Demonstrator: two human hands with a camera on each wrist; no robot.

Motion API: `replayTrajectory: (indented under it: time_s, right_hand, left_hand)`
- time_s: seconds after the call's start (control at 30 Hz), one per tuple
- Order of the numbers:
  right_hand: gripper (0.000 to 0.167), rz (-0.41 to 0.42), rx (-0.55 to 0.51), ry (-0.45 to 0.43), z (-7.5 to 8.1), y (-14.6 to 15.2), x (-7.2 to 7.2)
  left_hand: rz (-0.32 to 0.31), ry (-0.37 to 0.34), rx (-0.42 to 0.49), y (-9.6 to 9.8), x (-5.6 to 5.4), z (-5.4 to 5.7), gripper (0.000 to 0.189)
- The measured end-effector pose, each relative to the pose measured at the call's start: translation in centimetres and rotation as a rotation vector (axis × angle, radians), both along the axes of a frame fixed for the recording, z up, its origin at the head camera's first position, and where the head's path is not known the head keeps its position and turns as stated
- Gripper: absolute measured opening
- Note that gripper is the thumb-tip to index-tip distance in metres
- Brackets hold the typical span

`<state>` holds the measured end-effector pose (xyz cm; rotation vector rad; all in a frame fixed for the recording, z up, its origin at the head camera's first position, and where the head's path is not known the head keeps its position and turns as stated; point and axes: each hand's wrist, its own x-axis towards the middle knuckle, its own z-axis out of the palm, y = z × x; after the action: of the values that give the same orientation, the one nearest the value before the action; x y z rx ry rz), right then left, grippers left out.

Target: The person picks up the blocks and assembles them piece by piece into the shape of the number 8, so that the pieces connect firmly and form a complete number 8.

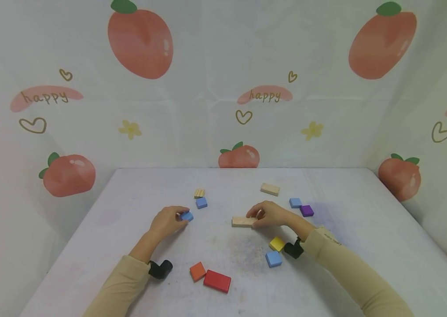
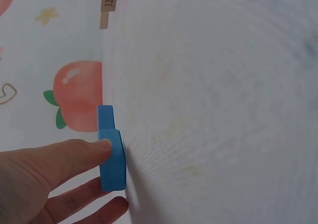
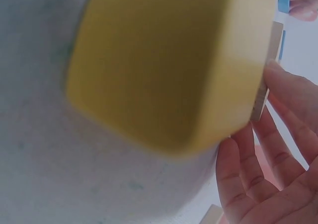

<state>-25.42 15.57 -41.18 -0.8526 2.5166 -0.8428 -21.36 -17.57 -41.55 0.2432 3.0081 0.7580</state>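
On the left side of the table, my left hand (image 1: 167, 221) pinches a small blue block (image 1: 187, 216) between thumb and fingers. The left wrist view shows the thumb on the upper part of that blue block (image 2: 113, 167). Just beyond it lies another blue block (image 1: 201, 203), beside a small striped wooden piece (image 1: 199, 193). Near the middle, my right hand (image 1: 272, 214) grips the right end of a long pale wooden block (image 1: 242, 222). Thumb and fingertips hold this wooden block (image 3: 275, 42) in the right wrist view, where a blurred yellow block (image 3: 149, 65) fills the foreground.
A red block (image 1: 217, 281) and an orange block (image 1: 197, 271) lie in front. Below my right wrist are a yellow block (image 1: 276, 244) and a blue block (image 1: 273, 259). Farther right sit blue (image 1: 295, 203) and purple (image 1: 307, 210) blocks, with a wooden block (image 1: 270, 189) behind.
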Motion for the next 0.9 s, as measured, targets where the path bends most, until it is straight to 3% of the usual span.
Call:
replayTrajectory:
  time_s: [0.23, 0.53, 0.9]
  right_hand:
    - [0.026, -0.005, -0.006, 0.002, -0.1, 0.1, 0.0]
    - [0.026, -0.004, -0.004, -0.001, 0.0, 0.0, 0.1]
    - [0.025, -0.023, -0.001, -0.025, -0.2, 0.3, 0.1]
  left_hand:
    - [-0.01, -0.006, 0.035, 0.2, 0.1, 0.1, 0.036]
    - [-0.078, -0.023, 0.111, 1.4, -0.1, 0.7, 0.037]
    - [-0.136, -0.083, 0.092, 3.5, -0.5, 1.1, 0.037]
